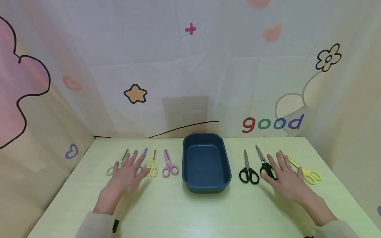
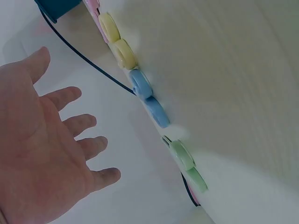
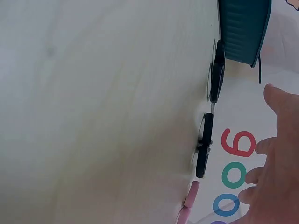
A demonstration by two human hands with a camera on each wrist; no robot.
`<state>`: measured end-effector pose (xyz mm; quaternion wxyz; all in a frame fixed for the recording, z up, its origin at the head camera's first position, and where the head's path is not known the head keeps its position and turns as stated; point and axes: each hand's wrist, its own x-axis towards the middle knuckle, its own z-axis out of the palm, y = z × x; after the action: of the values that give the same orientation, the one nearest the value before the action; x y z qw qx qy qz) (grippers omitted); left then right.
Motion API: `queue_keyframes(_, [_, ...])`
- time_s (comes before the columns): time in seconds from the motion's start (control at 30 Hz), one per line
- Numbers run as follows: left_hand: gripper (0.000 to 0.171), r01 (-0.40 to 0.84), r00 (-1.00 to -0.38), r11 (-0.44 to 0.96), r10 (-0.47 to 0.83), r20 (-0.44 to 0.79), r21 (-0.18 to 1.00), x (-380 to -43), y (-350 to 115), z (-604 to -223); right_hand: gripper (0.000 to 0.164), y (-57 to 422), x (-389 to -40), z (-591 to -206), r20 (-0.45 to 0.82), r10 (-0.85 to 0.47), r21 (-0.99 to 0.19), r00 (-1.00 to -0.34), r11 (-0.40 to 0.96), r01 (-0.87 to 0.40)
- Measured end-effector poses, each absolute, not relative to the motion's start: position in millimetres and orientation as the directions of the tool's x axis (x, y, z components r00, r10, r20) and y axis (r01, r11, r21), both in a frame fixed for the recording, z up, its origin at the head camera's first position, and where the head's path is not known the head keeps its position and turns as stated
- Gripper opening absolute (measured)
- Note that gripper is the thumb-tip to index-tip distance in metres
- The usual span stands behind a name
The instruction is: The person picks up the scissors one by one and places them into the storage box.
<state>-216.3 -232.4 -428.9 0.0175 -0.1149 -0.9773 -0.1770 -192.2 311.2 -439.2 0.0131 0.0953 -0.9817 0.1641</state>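
My left hand (image 1: 126,177) is held above the table with its fingers spread, holding nothing. Around and partly behind it lie green scissors (image 1: 123,159), blue scissors (image 2: 141,85) and yellow scissors (image 1: 153,162); pink scissors (image 1: 167,160) lie further right. On the other side, my right hand (image 1: 290,181) hovers with straight fingers, its palm unoccupied. Near its thumb are black-handled scissors (image 1: 264,161), with another black-handled pair (image 1: 249,173) to their left. Pink-handled scissors (image 3: 191,193) are mostly hidden under this hand in the head view. Yellow scissors (image 1: 310,174) show at its right.
Between the two groups of scissors stands a dark blue rectangular tray (image 1: 206,189) with raised walls, nothing inside. The pale table (image 1: 190,215) ends at a patterned curtain (image 1: 190,76) behind, and curtain also hangs at both sides.
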Motion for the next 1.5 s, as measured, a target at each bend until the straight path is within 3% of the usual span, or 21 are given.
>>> queue_keyframes(0.47, [0.063,0.275,-0.961,0.88,0.258,0.098,0.386,-218.9,-215.9,-427.7,0.076,301.8,-193.4,-435.1,0.115,-0.215,-0.374,-0.97,0.895,-0.242])
queue_keyframes(0.9, [0.057,0.322,-0.941,0.755,0.32,0.108,0.571,-225.0,-201.2,-430.6,0.058,283.3,-203.9,-435.4,0.225,-0.288,-0.342,-0.931,0.871,-0.353])
queue_keyframes(1.5, [0.041,0.264,-0.958,0.609,0.257,0.128,0.748,-230.6,-163.4,-433.1,0.053,255.9,-209.3,-440.5,0.185,-0.326,-0.28,-0.927,0.887,-0.368])
